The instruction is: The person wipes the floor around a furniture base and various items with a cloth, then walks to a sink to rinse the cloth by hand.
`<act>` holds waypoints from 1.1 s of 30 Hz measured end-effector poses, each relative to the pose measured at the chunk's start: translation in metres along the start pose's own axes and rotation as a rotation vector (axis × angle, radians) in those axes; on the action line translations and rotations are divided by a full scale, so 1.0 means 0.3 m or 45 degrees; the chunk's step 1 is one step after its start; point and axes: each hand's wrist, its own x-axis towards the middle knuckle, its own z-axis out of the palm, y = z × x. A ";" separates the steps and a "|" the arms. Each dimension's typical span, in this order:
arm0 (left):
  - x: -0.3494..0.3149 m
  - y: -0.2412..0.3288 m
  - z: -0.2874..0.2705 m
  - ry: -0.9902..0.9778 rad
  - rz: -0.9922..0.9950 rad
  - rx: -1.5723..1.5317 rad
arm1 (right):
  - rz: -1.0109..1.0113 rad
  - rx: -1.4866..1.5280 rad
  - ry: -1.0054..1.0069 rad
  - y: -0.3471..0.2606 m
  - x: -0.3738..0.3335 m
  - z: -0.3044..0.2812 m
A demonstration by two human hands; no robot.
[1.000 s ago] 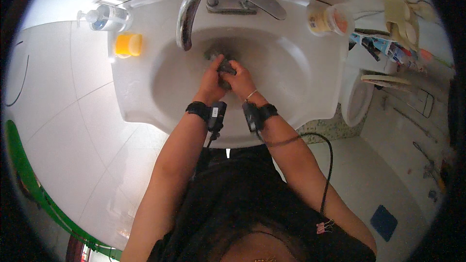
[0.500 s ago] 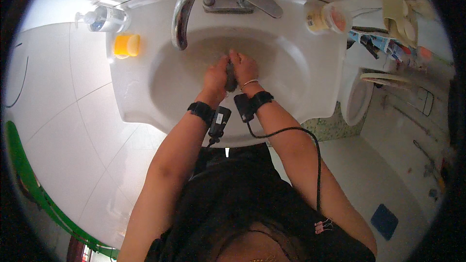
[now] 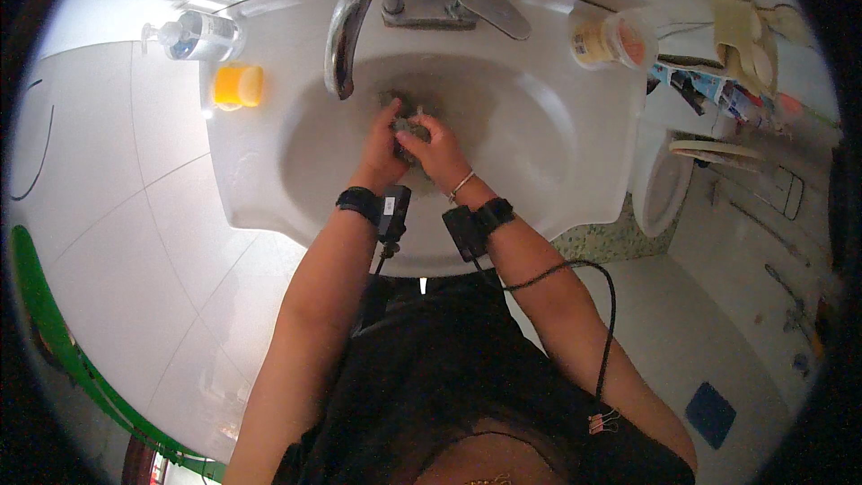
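Observation:
Down in the bowl of the white washbasin (image 3: 588,157), both of my hands are closed on a dark greyish crumpled cloth (image 3: 410,129). My left hand (image 3: 382,145) grips it from the left, and my right hand (image 3: 440,151) has its fingers bent over it from the right. Part of the cloth is hidden by the fingers, and its exact kind does not show. More dark material appears just beyond the fingertips. The chrome tap (image 3: 352,31) arches over the bowl, its spout end a little to the left of my hands. Whether water runs from it I cannot make out.
A clear pump bottle (image 3: 202,36) and a yellow-orange soap bar (image 3: 238,85) sit on the left rim. Round plastic tubs (image 3: 611,42) stand at the back right. Beyond the basin on the right is a toilet (image 3: 660,184). A black cable (image 3: 593,269) trails from my right wrist.
My hands have moved apart slightly and turned, the right one now lying more over the cloth. More of the cloth shows between them and past the fingertips. The view has shifted a little.

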 end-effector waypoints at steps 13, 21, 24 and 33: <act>-0.043 -0.098 0.145 0.119 0.233 0.513 | 0.220 -0.699 0.112 -0.016 0.120 -0.124; -0.068 -0.015 0.034 0.529 1.197 2.364 | -0.470 -1.541 0.222 0.128 0.021 -0.240; -0.048 -0.039 -0.016 0.248 1.315 2.837 | -0.151 -1.637 -0.288 0.058 0.006 -0.181; 0.061 -0.029 -0.035 0.015 1.291 2.533 | -0.356 -1.521 -0.090 0.118 0.065 -0.139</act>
